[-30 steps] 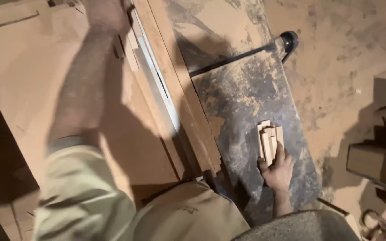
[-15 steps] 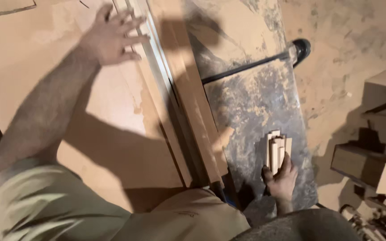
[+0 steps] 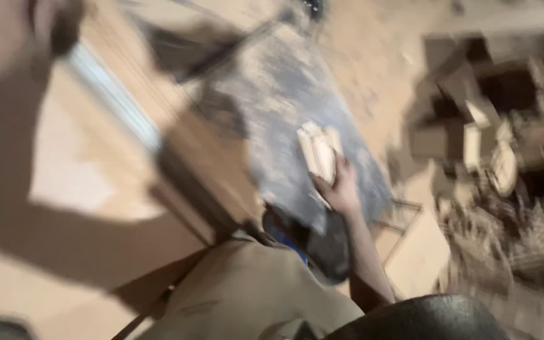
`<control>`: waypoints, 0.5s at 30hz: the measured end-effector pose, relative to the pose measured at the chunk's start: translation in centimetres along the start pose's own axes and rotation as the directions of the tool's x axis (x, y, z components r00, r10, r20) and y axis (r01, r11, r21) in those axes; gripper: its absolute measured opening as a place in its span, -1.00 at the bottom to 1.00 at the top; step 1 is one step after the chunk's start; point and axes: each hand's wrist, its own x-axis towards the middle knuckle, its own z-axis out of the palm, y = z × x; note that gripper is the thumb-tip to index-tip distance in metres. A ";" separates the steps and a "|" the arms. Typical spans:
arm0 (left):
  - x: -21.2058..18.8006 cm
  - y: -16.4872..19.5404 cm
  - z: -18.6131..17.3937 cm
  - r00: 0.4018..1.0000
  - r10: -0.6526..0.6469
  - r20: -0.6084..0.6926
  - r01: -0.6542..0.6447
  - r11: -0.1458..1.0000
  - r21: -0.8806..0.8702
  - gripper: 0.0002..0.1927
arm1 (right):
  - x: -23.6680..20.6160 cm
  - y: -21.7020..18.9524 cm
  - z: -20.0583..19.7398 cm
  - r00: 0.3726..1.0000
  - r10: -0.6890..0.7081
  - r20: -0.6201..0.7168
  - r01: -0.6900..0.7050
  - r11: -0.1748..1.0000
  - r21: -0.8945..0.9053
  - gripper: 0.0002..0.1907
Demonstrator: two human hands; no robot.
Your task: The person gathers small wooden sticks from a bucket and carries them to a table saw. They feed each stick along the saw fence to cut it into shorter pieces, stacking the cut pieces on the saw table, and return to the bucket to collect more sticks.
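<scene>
The view is badly blurred. My right hand (image 3: 342,189) grips a small bundle of pale wooden sticks (image 3: 319,150), which rests on a grey, dust-covered machine table (image 3: 278,101). My left arm runs up the left edge of the frame. My left hand (image 3: 55,25) is at the top left corner, over the far end of a large brown board (image 3: 70,182). It is too smeared to show its fingers. A long wooden rail (image 3: 190,151) lies between the board and the grey table.
A pale metal strip (image 3: 111,94) runs along the board beside the rail. A heap of wood offcuts and blocks (image 3: 492,157) lies on the sawdust-covered floor at the right. A flat board piece (image 3: 417,252) lies near my right elbow.
The camera has swung right and down, so the scrap heap is now in view. My left hand has shifted to the top left corner. My right hand still holds the sticks on the grey table.
</scene>
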 end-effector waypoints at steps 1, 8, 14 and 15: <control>0.1 3.4 -0.2 0.998 0.060 0.010 -0.060 0.997 -0.044 -0.67 | -0.1 0.7 -0.1 1.000 -0.012 -0.012 0.012 1.000 0.011 -0.07; -0.5 28.0 2.0 0.815 0.122 0.566 0.352 0.672 -0.652 -0.43 | 0.8 4.0 -1.4 0.998 0.050 -0.035 -0.052 0.996 -0.067 0.01; -2.8 41.8 9.7 0.653 -0.034 0.757 0.402 0.862 -0.308 -0.52 | 0.4 5.7 -1.2 0.999 0.026 -0.019 -0.027 0.997 -0.068 -0.01; -3.4 43.3 11.7 0.674 -0.056 0.736 0.409 0.859 -0.309 -0.54 | 0.4 6.1 -1.0 0.999 -0.012 -0.034 0.008 0.995 -0.096 -0.02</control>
